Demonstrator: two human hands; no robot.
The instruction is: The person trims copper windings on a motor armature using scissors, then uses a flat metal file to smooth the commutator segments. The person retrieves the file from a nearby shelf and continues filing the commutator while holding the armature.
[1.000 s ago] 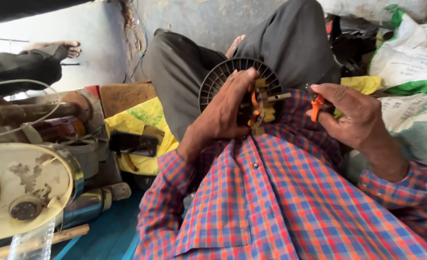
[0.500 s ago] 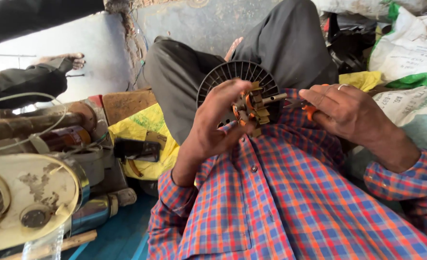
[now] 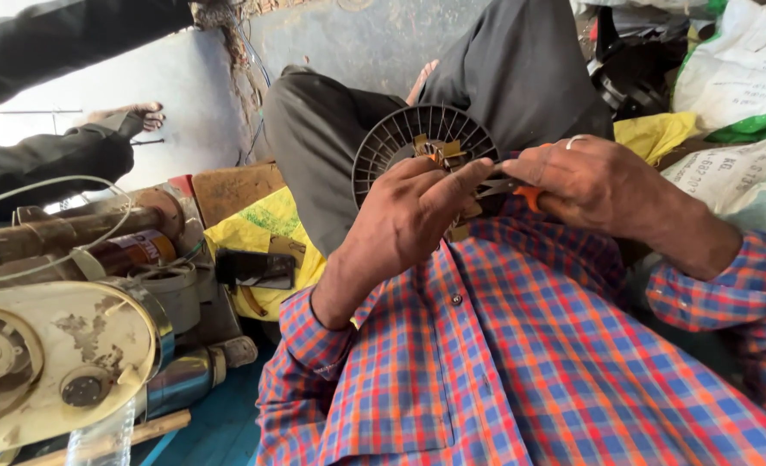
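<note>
Motor rotor (image 3: 400,142), black, finned, at 12 o'clock on your lap; your left hand (image 3: 409,220) clasps it; your right hand (image 3: 586,181), at 2 o'clock, pinches orange-handled pliers (image 3: 508,188) against its windings.

A cream, rust-spotted machine housing (image 3: 50,362) is sitting at the lower left, with a shiny metal cylinder (image 3: 180,384) lying just beside it. A yellow bag (image 3: 258,233) is resting behind them, a dark object, possibly a small case (image 3: 253,267), lying on it. White printed sacks (image 3: 737,65) are piling up at the right. Another person's dark sleeve (image 3: 46,164) is reaching in at the upper left.
</note>
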